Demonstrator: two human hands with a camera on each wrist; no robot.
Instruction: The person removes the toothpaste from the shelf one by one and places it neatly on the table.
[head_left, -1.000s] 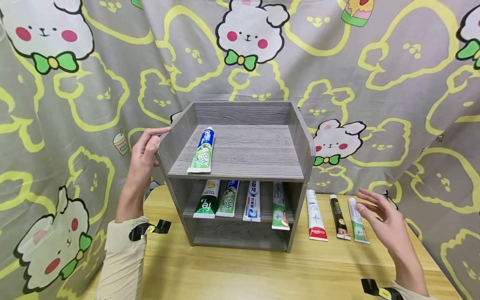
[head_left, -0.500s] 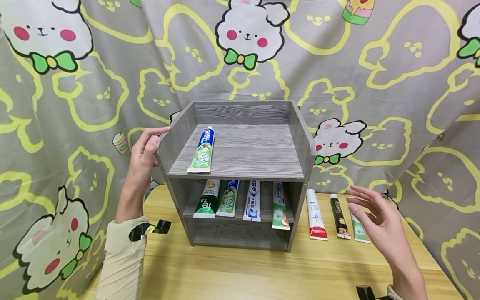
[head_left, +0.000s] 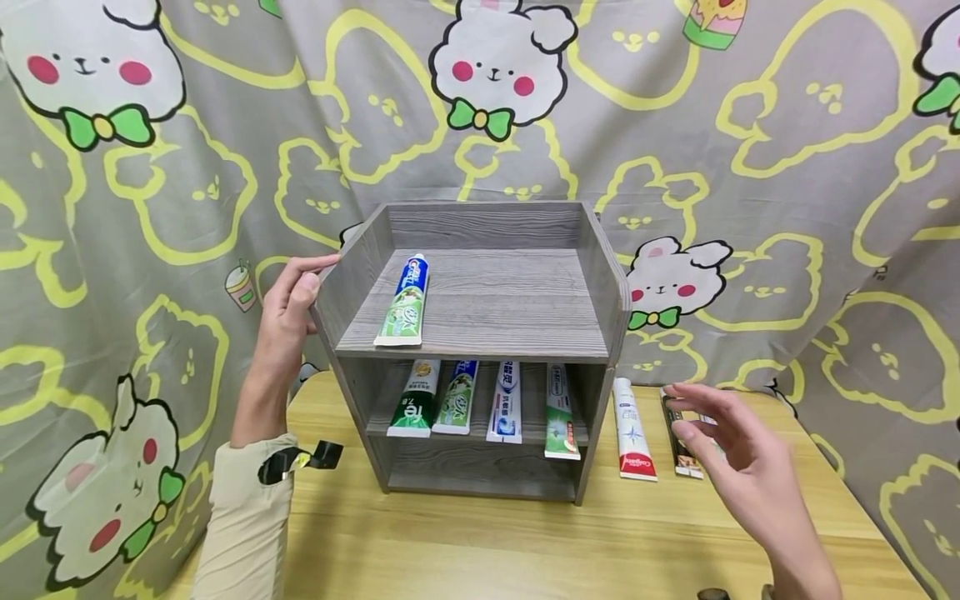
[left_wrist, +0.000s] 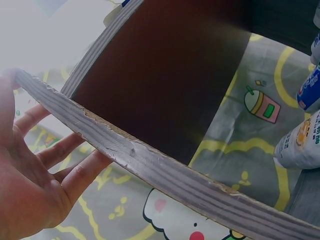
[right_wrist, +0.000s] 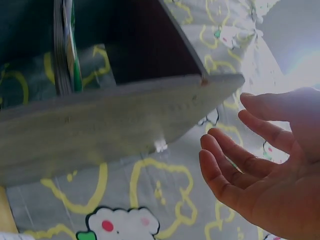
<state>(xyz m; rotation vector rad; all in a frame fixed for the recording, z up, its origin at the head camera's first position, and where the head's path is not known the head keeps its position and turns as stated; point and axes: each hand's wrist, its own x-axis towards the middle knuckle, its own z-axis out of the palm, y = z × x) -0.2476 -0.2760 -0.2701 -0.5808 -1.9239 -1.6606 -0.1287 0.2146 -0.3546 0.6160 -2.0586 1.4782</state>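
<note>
My left hand [head_left: 288, 304] rests against the outside of the grey wooden shelf's [head_left: 480, 348] left wall, at its upper front corner. In the left wrist view the fingers [left_wrist: 82, 172] are fairly straight against that wall. My right hand [head_left: 742, 450] hovers over the black toothpaste tube [head_left: 684, 454] with thumb and fingers apart, nothing between them. It largely covers a green and white tube on the table. A red and white Colgate tube [head_left: 633, 433] lies to its left. On the shelf's top board lies a blue and green Crest tube [head_left: 405, 304].
Several toothpaste tubes lie side by side on the middle board, among them a dark green and white tube [head_left: 415, 400] and a blue and white tube [head_left: 506, 404]. The shelf stands on a yellow wooden table [head_left: 480, 550]. A patterned grey curtain [head_left: 675, 100] hangs close behind it.
My right hand has moved left, from beside the green and white tube to over the black one, covering most of the former. The left hand and the shelf have stayed still.
</note>
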